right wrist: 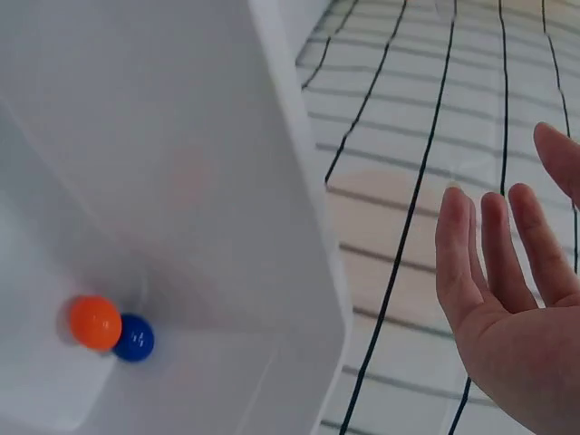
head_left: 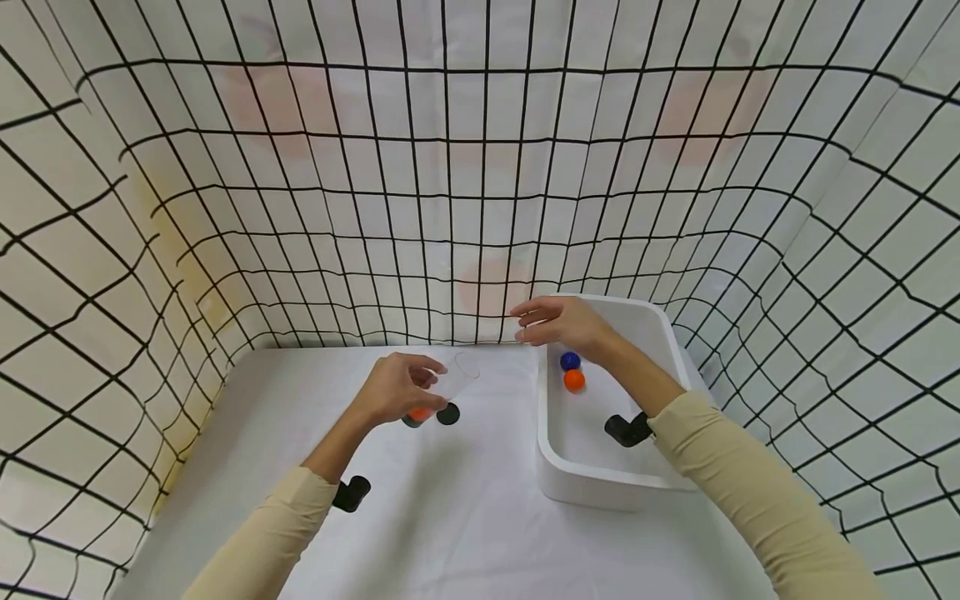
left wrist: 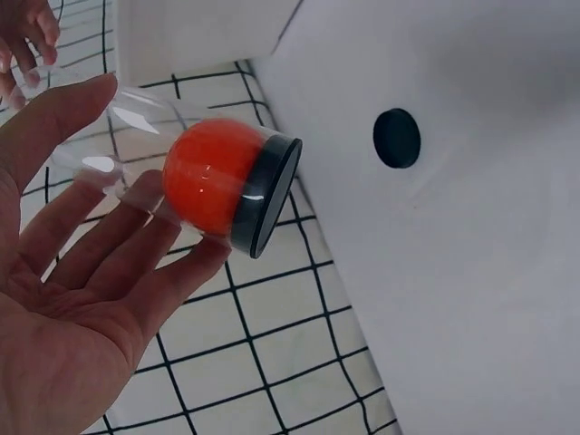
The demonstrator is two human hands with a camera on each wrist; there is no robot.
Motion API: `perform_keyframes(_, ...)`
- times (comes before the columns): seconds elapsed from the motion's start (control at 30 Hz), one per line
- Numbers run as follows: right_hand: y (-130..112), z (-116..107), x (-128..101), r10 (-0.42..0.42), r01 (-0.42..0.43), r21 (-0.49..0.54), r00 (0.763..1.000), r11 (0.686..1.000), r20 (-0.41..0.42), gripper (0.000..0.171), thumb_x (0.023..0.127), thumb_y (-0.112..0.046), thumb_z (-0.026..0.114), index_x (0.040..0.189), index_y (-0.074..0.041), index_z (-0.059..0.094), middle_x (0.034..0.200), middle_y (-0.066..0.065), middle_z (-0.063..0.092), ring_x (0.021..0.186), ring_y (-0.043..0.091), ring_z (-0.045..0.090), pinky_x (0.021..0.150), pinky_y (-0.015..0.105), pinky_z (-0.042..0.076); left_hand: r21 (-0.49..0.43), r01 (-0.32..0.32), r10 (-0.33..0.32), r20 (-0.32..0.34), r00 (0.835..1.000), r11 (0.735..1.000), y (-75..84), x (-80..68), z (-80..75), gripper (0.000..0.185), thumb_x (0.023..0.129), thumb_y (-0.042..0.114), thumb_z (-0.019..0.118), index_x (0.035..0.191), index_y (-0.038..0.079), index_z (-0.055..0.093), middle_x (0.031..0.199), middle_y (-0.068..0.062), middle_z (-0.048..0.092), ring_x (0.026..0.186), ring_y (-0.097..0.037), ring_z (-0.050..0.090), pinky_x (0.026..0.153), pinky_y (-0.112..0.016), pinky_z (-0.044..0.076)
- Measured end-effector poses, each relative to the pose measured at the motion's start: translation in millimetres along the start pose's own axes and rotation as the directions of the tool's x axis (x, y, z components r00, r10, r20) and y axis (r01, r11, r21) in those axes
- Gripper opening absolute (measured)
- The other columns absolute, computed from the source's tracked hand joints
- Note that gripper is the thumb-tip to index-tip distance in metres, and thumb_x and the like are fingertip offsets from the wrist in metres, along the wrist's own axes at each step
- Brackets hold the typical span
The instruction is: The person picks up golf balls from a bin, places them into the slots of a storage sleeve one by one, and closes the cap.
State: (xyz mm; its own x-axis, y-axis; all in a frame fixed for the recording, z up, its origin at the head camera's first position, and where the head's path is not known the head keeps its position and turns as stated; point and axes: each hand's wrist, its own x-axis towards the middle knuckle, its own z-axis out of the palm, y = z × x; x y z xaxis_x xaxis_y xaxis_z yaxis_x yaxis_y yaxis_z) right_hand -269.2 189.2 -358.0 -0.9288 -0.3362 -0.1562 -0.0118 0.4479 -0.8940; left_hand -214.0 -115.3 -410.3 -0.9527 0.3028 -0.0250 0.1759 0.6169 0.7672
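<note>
A clear tube with an orange ball against its dark cap is grasped tilted by the left hand above the table, right hand released over the white bin; ball could be spilled if tipped mouth-down.

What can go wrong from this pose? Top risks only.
1. The left hand holds the clear tube tilted with loose fingers; it may slip, and the orange ball inside could roll out of the open end.
2. The right hand hovers empty above the white bin rim; a late reach may miss the tube.
3. The black disc lies loose on the table and could get knocked.
</note>
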Motion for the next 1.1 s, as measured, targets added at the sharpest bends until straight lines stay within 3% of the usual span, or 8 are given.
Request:
perform_keyframes(0.2,22.3,-30.4,7.3,0.02,-0.018,0.021,0.997,1.0,-0.07,0.047,0.089,-0.018,0.078,0.133,-0.008,0.063,0.139,0.02,0.061,0.117,0.029,0.066,0.103,0.047,0.053,0.014,0.03,-0.03,-0.011,0.999,0.999,-7.9,-6.1,-4.1,0.039,0.076,0.022,0.086,0.113,0.015,0.077,0.107,-0.006,0.077,0.106,-0.023,0.07,0.088,-0.041,0.058)
perform_keyframes(0.37,46.4,-42.2,13.4,0.056,-0.053,0.027,0.991,0.998,-0.124,0.049,0.091,-0.015,0.075,0.136,-0.003,0.06,0.139,0.023,0.06,0.12,0.033,0.065,0.104,0.048,0.052,0.016,0.037,-0.036,-0.014,0.999,0.999,-10.1,-7.5,-5.4,0.039,0.077,0.023,0.086,0.113,0.015,0.077,0.108,-0.008,0.076,0.107,-0.024,0.07,0.089,-0.041,0.058)
perform_keyframes(0.53,81.3,-40.2,25.2,0.134,-0.132,0.023,0.978,0.991,-0.158,0.052,0.091,-0.016,0.076,0.138,-0.002,0.058,0.14,0.023,0.06,0.121,0.034,0.064,0.102,0.045,0.053,0.011,0.041,-0.041,-0.016,0.999,0.999,-13.0,-7.0,-4.9,0.039,0.077,0.022,0.087,0.114,0.014,0.076,0.107,-0.007,0.076,0.107,-0.024,0.07,0.086,-0.04,0.059)
perform_keyframes(0.87,133.5,-28.5,36.9,0.214,-0.213,0.026,0.963,0.977,-0.163,0.046,0.092,-0.01,0.07,0.135,0.005,0.059,0.132,0.028,0.063,0.122,0.044,0.061,0.105,0.053,0.05,0.016,0.039,-0.039,-0.029,0.999,0.999,-16.8,-6.2,-2.9,0.037,0.076,0.021,0.086,0.112,0.015,0.077,0.107,-0.009,0.076,0.105,-0.024,0.07,0.087,-0.04,0.059)
perform_keyframes(1.1,153.8,-21.6,41.4,0.291,-0.309,-0.093,0.942,0.946,-0.168,0.053,0.087,-0.014,0.077,0.134,0.002,0.061,0.13,0.025,0.063,0.113,0.036,0.063,0.1,0.048,0.054,0.014,0.054,-0.054,-0.016,0.998,0.998,-16.9,-7.0,-2.2,0.038,0.075,0.021,0.086,0.111,0.015,0.077,0.105,-0.008,0.076,0.104,-0.022,0.07,0.086,-0.039,0.059)
